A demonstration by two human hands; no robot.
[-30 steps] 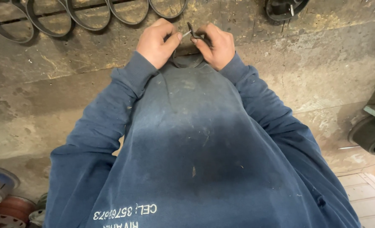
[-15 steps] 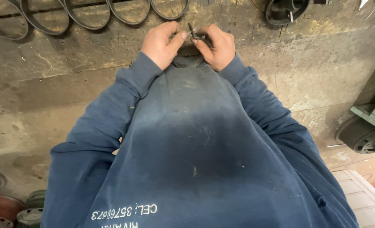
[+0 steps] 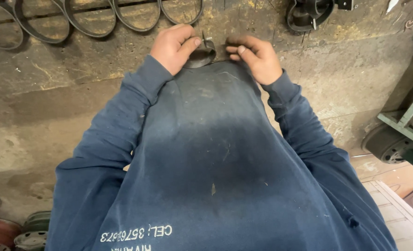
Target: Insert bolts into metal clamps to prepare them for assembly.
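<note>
My left hand (image 3: 174,46) pinches a small dark curved metal ring piece (image 3: 201,55) between thumb and fingers, held against the top hem of my blue sweatshirt (image 3: 216,153). My right hand (image 3: 256,56) sits just to the right of the piece, a small gap away. Its fingers are loosely curled and I see nothing in them. Both hands hover over a stained concrete floor (image 3: 53,107).
Several dark metal hoops (image 3: 90,21) lie along the top left. A black clamp-like part (image 3: 309,14) lies top right. A green metal frame (image 3: 409,125) and a dark wheel (image 3: 385,144) stand at right, with stacked rims (image 3: 11,232) bottom left and tiles (image 3: 402,204) bottom right.
Both hands were on the small dark piece before. My right hand has come off it and shifted slightly right, while the left hand keeps its hold.
</note>
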